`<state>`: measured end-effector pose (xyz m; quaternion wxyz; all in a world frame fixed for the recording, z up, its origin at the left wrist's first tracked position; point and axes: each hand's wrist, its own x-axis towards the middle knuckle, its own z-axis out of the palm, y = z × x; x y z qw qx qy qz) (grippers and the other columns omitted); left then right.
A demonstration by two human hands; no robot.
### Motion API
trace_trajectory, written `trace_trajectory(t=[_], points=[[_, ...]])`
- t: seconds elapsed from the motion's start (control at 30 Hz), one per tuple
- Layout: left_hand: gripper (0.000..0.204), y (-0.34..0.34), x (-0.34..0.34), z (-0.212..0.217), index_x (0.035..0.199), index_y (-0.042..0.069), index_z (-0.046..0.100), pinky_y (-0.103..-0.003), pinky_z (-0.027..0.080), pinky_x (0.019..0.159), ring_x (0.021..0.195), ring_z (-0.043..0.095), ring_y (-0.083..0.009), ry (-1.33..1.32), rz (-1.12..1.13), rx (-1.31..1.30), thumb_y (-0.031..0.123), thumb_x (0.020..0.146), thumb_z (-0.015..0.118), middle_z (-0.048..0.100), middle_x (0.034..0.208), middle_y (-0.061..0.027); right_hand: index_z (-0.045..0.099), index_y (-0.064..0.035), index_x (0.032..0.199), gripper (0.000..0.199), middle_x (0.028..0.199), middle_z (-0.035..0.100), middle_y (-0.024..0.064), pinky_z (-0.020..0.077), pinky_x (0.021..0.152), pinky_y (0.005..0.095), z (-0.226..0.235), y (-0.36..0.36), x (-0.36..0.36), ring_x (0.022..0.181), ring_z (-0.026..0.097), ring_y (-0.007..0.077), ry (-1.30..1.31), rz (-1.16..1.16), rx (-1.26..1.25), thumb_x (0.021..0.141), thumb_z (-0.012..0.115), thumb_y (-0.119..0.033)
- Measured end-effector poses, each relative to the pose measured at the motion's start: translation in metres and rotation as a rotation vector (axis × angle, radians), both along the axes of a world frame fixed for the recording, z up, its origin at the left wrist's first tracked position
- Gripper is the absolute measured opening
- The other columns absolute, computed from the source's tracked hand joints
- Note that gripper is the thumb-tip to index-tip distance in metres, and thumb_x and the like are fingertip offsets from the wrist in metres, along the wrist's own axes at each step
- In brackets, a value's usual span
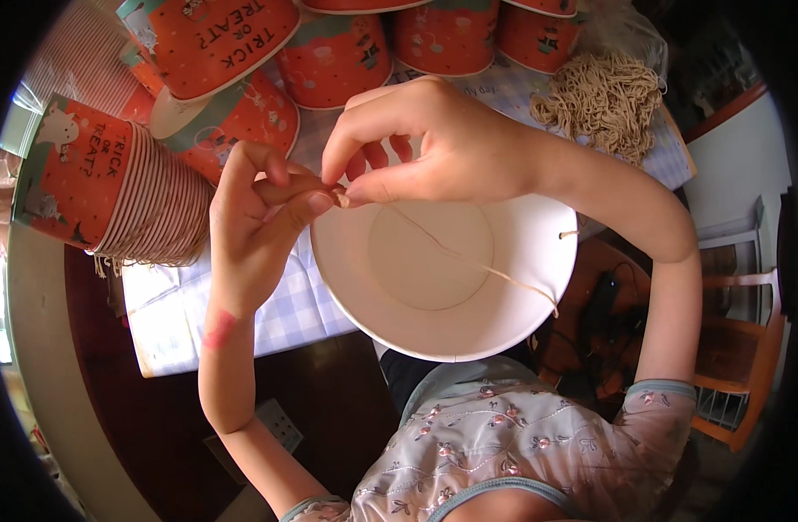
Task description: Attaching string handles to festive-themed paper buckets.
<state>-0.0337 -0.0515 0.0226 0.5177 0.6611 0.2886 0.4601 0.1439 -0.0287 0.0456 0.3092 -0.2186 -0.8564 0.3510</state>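
Note:
A large white-lined paper bucket leans at the table's edge close to my body, its round mouth facing me. Thin beige string runs across that mouth, from my fingers to the rim on the lower right. Another short bit of string pokes through a small hole in the bucket's right wall. Above the left part of the rim, my left hand is closed, thumb and fingers pinching the string's end. My right hand pinches the same end, its fingertips touching those of the left. The string between the fingertips is partly hidden.
Nested orange printed buckets lie stacked on their side at the left. More orange buckets crowd the back of the table. A tangled heap of beige string lies back right on the checked tablecloth. A wooden chair stands right.

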Motion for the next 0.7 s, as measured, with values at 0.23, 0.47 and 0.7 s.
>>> trace_trajectory(t=[0.23, 0.47, 0.7], points=[[0.022, 0.001, 0.0, -0.001, 0.078, 0.003, 0.028, -0.02, 0.04, 0.063, 0.072, 0.052, -0.0121, -0.028, -0.007, -0.017, -0.005, 0.072, 0.047, 0.054, 0.073, -0.0127, 0.053, -0.0049, 0.072, 0.013, 0.067, 0.05, 0.0038, 0.0395, 0.051, 0.0251, -0.008, -0.006, -0.002, 0.06, 0.049, 0.0156, 0.049, -0.08, 0.257, 0.061, 0.058, -0.002], [0.022, -0.002, 0.001, -0.001, 0.077, 0.003, 0.029, -0.021, 0.041, 0.064, 0.071, 0.052, -0.0116, -0.025, 0.028, 0.087, -0.006, 0.072, 0.048, 0.055, 0.074, -0.0125, 0.051, -0.0034, 0.067, 0.013, 0.064, 0.048, 0.0052, 0.0387, 0.046, 0.025, -0.01, -0.008, -0.001, 0.054, 0.048, 0.0176, 0.029, -0.133, 0.512, 0.057, 0.059, 0.001], [0.014, -0.001, 0.0, -0.002, 0.082, -0.002, 0.038, -0.022, 0.042, 0.066, 0.074, 0.053, -0.0128, -0.032, 0.132, 0.046, -0.005, 0.072, 0.048, 0.055, 0.076, -0.0103, 0.049, -0.0037, 0.068, 0.019, 0.065, 0.047, 0.0052, 0.0391, 0.043, 0.0246, -0.009, -0.014, 0.001, 0.052, 0.047, 0.0183, 0.016, -0.215, 0.689, 0.054, 0.061, -0.001]])
